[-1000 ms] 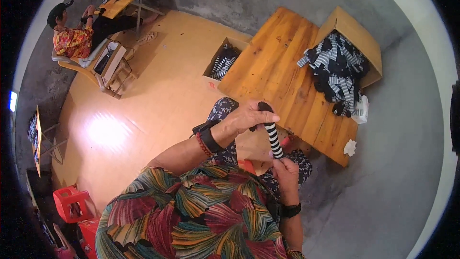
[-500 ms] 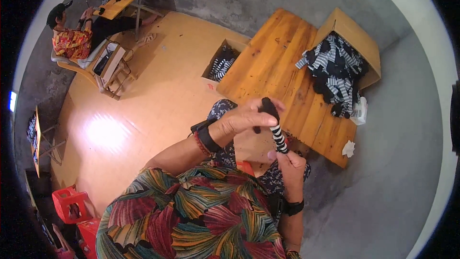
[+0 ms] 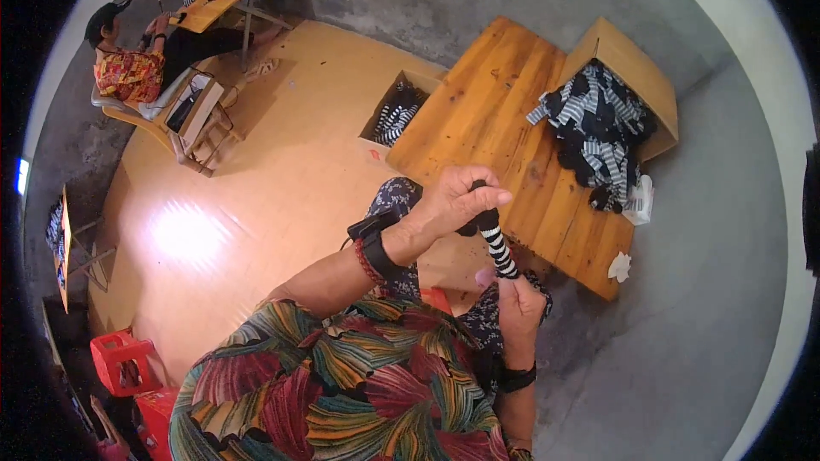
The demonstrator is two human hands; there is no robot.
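Observation:
A narrow black-and-white striped knit piece [image 3: 498, 249], black at its upper end, stretches between my two hands. My left hand [image 3: 453, 203] is closed around the black end, its thumb lying over the top; part of the fabric is hidden there. Lower down, my right hand [image 3: 521, 306] pinches the striped end, with its fingers mostly out of sight beneath. Whether the piece is a glove or a sock I cannot tell. Both hands are above my lap, just off the near edge of the wooden table [image 3: 478, 111].
A tipped cardboard box [image 3: 636, 64] spills a heap of striped and black knit pieces [image 3: 602, 119] onto the table. Another box [image 3: 406, 85] with similar pieces stands beyond the left edge. A co-worker [image 3: 128, 68] sits at a far table. Red plastic stools [image 3: 124, 363] stand lower left.
My left hand has turned and closed over the black end, covering more of it. My right hand keeps its pinch on the striped end, shifted slightly downward.

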